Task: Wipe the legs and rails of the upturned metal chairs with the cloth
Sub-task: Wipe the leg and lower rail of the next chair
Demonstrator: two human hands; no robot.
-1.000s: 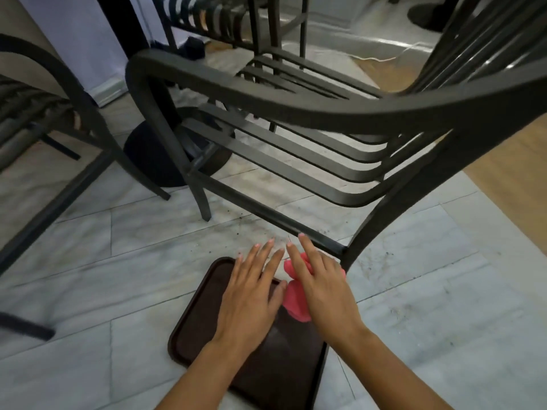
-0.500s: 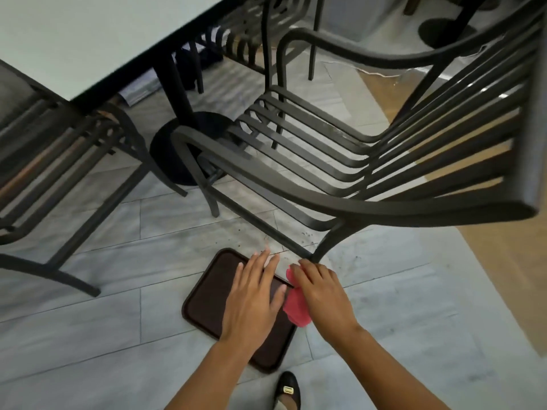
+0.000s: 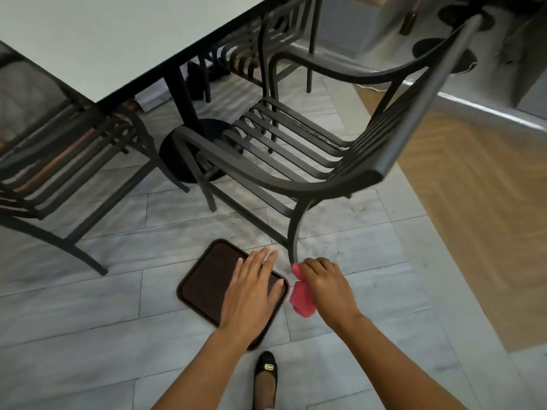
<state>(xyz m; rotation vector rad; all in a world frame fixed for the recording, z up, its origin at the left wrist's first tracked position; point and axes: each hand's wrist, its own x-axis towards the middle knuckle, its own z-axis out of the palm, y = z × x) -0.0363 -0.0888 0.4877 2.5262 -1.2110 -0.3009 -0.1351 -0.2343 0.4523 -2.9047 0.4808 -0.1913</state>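
While only the head view is supplied, both hands and the work area are shown in it. A pink cloth (image 3: 301, 297) is gripped in the right hand (image 3: 325, 284), whose fingers are curled round its upper part; the lower part hangs free below the knuckles. The cloth's top edge is seen touching, or just beside, the foot of the near chair leg (image 3: 294, 238), which lies at 12 o'clock from that hand. The left hand (image 3: 251, 294) is held flat with straight fingers and grips nothing; it lies over the dark tray (image 3: 204, 279) on the tiled floor (image 3: 88, 321), though contact cannot be confirmed. The tray is located at 9 o'clock from the cloth.

The metal chair (image 3: 296, 161) is seen standing on its legs rather than upturned, with the table (image 3: 103, 39) at 11 o'clock from it. A second chair (image 3: 59, 173) is placed at 9 o'clock, and a shoe (image 3: 266, 377) is visible at 6 o'clock.

The step in hand is judged to be the wiping of the near leg at its foot. For the next move, the cloth should be wrapped round the leg and drawn upward toward the side rail (image 3: 245, 211), with the grip maintained throughout.
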